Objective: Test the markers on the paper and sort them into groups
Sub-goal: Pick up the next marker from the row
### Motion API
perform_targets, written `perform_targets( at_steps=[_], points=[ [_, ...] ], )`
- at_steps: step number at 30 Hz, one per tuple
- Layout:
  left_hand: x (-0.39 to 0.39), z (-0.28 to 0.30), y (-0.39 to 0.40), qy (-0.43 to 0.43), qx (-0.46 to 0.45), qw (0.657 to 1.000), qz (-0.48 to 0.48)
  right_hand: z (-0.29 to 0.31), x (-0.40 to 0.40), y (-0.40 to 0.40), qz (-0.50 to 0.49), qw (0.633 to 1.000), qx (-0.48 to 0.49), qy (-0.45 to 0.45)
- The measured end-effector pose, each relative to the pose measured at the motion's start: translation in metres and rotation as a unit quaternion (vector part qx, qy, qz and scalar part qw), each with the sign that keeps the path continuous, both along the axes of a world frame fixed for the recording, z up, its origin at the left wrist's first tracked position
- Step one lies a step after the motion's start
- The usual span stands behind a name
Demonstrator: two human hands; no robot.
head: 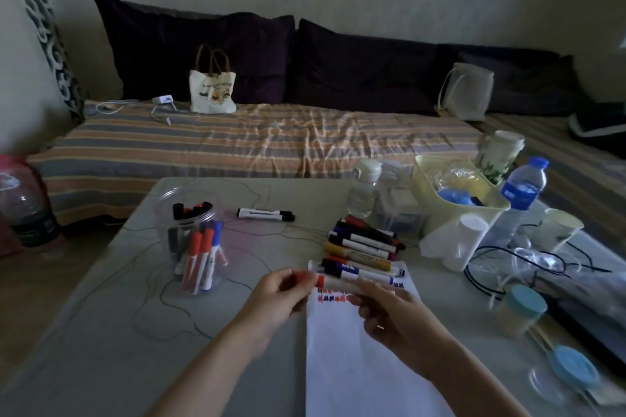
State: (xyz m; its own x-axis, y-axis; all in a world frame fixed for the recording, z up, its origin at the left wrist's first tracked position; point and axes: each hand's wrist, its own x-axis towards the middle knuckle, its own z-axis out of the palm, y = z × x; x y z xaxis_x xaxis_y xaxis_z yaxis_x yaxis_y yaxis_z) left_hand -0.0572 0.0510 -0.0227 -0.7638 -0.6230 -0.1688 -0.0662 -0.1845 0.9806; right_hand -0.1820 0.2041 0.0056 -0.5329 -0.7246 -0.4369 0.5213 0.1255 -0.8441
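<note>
Nearest, the paper (359, 349) lies on the surface (101, 332). Just above its scribbled top end, the right hand (399, 318) grips a red marker (338, 284) by its white barrel, long axis lying left to right, tip end pointing left. The left hand (281, 294) pinches the red cap (301, 278) at that tip. Beyond lie a row of markers (366, 247), a jar (194, 240) of markers and a lone black marker (266, 214).

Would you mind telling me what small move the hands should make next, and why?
Probably bring the red cap in the left hand onto the red marker held by the right hand: the two sit end to end, just apart, and red marks already show on the paper.
</note>
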Motion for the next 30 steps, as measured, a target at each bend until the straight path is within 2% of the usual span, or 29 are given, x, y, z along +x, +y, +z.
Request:
perform_targets(
  at_steps=[3, 7, 11, 14, 16, 18, 19, 21, 22, 23, 25, 26, 28, 30],
  points=[
    [-0.005, 0.003, -0.001, 0.027, 0.125, 0.991, 0.051, -0.001, -0.002, 0.003, 0.081, 0.993, 0.042, 0.077],
    [-0.011, 0.003, 0.001, 0.008, 0.110, 0.993, 0.040, -0.006, -0.003, -0.003, 0.122, 0.974, 0.085, 0.171],
    [-0.018, 0.002, 0.005, 0.022, 0.141, 0.990, 0.000, -0.016, -0.001, -0.010, 0.173, 0.926, 0.111, 0.315],
    [-0.025, 0.002, 0.007, 0.050, 0.221, 0.973, 0.044, -0.023, -0.002, -0.014, 0.154, 0.878, 0.127, 0.435],
    [-0.031, 0.000, 0.012, 0.046, 0.240, 0.966, 0.090, -0.023, 0.001, -0.018, 0.121, 0.835, 0.122, 0.522],
    [-0.037, 0.001, 0.009, 0.033, 0.257, 0.957, 0.133, -0.020, 0.008, -0.020, 0.093, 0.814, 0.105, 0.564],
    [-0.038, 0.001, 0.001, 0.043, 0.281, 0.945, 0.165, -0.020, 0.008, -0.017, 0.083, 0.799, 0.100, 0.587],
    [-0.032, 0.002, -0.026, 0.101, 0.348, 0.899, 0.248, -0.021, 0.003, -0.005, 0.057, 0.775, 0.096, 0.622],
    [-0.028, 0.001, -0.039, 0.108, 0.323, 0.899, 0.274, -0.020, -0.002, 0.001, 0.045, 0.777, 0.096, 0.620],
    [-0.022, 0.000, -0.044, 0.084, 0.258, 0.923, 0.274, -0.019, -0.007, 0.007, 0.046, 0.785, 0.103, 0.609],
    [-0.020, 0.001, -0.033, -0.002, 0.097, 0.975, 0.202, -0.017, -0.015, 0.011, 0.047, 0.813, 0.124, 0.567],
    [-0.021, 0.000, -0.023, -0.042, 0.044, 0.986, 0.156, -0.020, -0.016, 0.009, 0.053, 0.830, 0.127, 0.541],
    [-0.025, -0.002, -0.010, -0.104, -0.045, 0.990, 0.085, -0.027, -0.017, 0.008, 0.064, 0.843, 0.123, 0.519],
    [-0.030, -0.007, -0.008, -0.140, -0.150, 0.978, 0.029, -0.033, -0.021, 0.012, 0.045, 0.843, 0.116, 0.524]
  ],
)
